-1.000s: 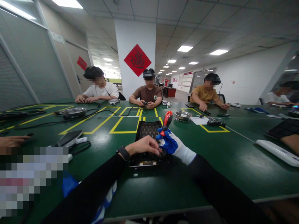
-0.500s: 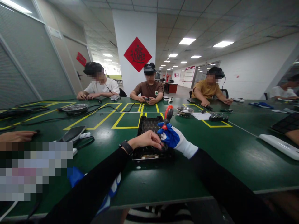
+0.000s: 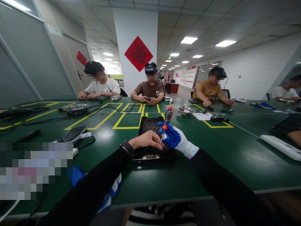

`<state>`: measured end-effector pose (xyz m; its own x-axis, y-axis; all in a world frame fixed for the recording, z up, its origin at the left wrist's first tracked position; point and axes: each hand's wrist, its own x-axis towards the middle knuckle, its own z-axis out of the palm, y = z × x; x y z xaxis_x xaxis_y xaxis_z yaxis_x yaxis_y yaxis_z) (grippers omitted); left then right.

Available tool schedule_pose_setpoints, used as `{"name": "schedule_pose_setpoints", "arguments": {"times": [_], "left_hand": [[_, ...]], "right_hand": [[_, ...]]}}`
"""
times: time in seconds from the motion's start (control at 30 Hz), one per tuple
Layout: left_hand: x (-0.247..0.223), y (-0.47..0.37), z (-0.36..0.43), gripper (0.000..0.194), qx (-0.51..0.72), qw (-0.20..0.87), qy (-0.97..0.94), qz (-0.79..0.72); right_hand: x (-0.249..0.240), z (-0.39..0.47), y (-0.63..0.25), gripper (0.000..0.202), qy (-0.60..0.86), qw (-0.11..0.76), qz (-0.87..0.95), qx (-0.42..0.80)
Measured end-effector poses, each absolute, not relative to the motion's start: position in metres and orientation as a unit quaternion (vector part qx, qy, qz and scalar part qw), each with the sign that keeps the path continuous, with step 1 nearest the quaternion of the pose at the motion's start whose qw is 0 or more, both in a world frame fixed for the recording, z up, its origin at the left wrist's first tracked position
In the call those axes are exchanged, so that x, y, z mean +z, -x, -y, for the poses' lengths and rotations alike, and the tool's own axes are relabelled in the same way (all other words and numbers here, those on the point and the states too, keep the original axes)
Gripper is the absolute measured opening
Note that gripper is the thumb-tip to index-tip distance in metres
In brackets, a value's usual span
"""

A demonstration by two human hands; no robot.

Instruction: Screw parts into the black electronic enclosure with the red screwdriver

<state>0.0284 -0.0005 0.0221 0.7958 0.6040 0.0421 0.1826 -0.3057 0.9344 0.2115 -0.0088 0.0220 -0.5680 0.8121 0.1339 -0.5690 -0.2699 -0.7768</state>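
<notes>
My right hand (image 3: 173,137), in a white and blue glove, is wrapped round a screwdriver (image 3: 168,115) with a red and dark handle. Its handle points up, leaning a little to the right, and its shaft reaches down to a black rectangular device casing (image 3: 150,125) on the green table. My left hand (image 3: 148,140) is bare, with a black watch at the wrist. Its thumb and fingers are pinched together beside the screwdriver tip, over the casing. Whatever those fingertips hold is too small to make out. The exact spot under the tip is hidden.
A blue and white glove (image 3: 115,185) lies partly beneath my left forearm. Metal bowls (image 3: 186,111) (image 3: 76,108) stand farther off. Left lie cables and a dark tool (image 3: 28,136); right is a white elongated object (image 3: 281,147). Several people sit around the table (image 3: 235,169).
Another person's hand at the far left has gone out of view, leaving a dark tool on the table. My hands and the screwdriver have barely moved.
</notes>
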Motion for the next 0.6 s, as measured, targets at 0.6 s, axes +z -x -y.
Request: {"name": "schedule_pose_setpoints", "arguments": {"times": [0.6], "left_hand": [[0.0239, -0.0292, 0.0023, 0.027, 0.183, 0.535, -0.786, -0.248]], "right_hand": [[0.0252, 0.0139, -0.2089, 0.024, 0.176, 0.46, 0.422, 0.761]]}}
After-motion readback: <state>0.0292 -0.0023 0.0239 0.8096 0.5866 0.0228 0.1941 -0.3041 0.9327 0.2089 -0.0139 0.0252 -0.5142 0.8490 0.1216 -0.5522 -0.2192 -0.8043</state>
